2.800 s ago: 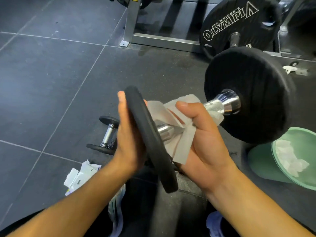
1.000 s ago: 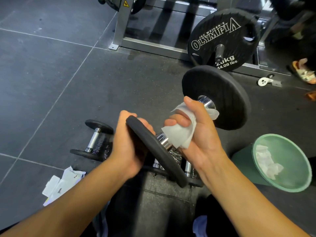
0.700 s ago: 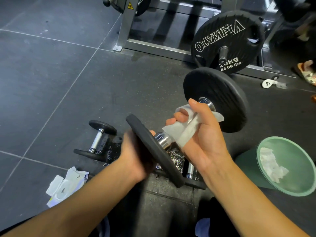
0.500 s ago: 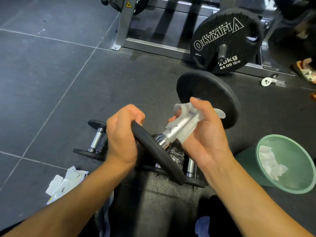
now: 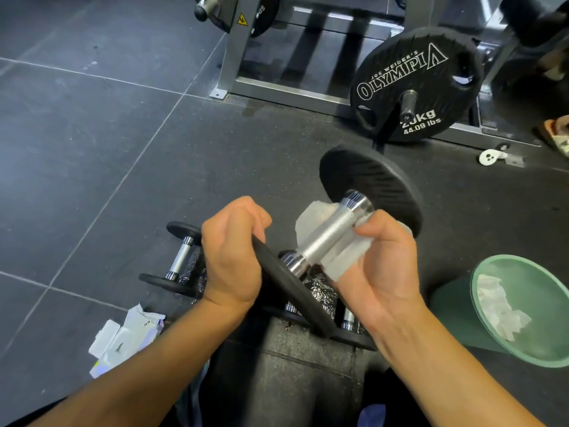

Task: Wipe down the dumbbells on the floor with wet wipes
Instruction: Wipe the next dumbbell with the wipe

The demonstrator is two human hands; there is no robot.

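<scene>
My left hand (image 5: 229, 254) is curled over the near plate's rim of the dumbbell (image 5: 326, 238), holding it above the floor (image 5: 92, 149). My right hand (image 5: 381, 266) clasps the wet wipe (image 5: 341, 260) around the handle from below. A smaller dumbbell (image 5: 181, 257) lies to the left and a green bin (image 5: 523, 309) stands to the right.

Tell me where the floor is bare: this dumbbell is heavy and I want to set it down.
Free: the tiles left, between small dumbbell and rack; the mat right, between weight plate, bin and held dumbbell. Crowded: below it, where more dumbbells lie, and lower left by the wipes pack.
</scene>
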